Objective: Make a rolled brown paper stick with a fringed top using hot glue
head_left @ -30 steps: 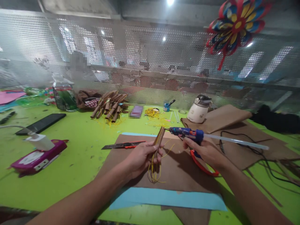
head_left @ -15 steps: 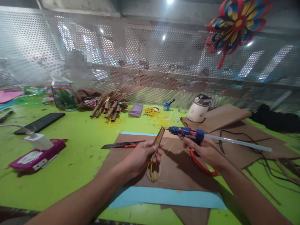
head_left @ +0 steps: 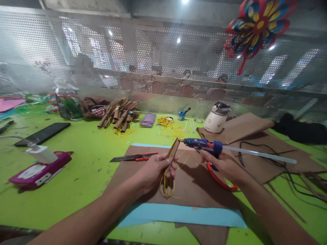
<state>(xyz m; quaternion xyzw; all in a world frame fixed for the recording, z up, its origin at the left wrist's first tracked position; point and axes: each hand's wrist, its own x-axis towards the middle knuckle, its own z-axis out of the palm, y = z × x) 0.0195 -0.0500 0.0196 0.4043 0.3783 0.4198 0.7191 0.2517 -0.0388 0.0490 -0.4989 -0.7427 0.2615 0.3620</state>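
Note:
Over the brown paper, my left hand is closed on a narrow rolled brown paper piece, tilted with its tip upward. Yellow string runs along the roll and hangs in loops below my fingers. My right hand grips a blue hot glue gun, its nozzle pointing left at the roll's upper tip. Whether nozzle and paper touch, I cannot tell. A clear glue stick juts from the gun's rear. Left of my left hand lies a red-and-black utility knife.
Light blue paper shows under the brown sheet. Several brown paper rolls are piled at the back. A white kettle-like container stands back right, near a black cord. A purple power strip and phone lie left.
Almost nothing differs. The glue gun's nozzle sits very slightly lower beside the paper roll's tip, and both hands keep their grips.

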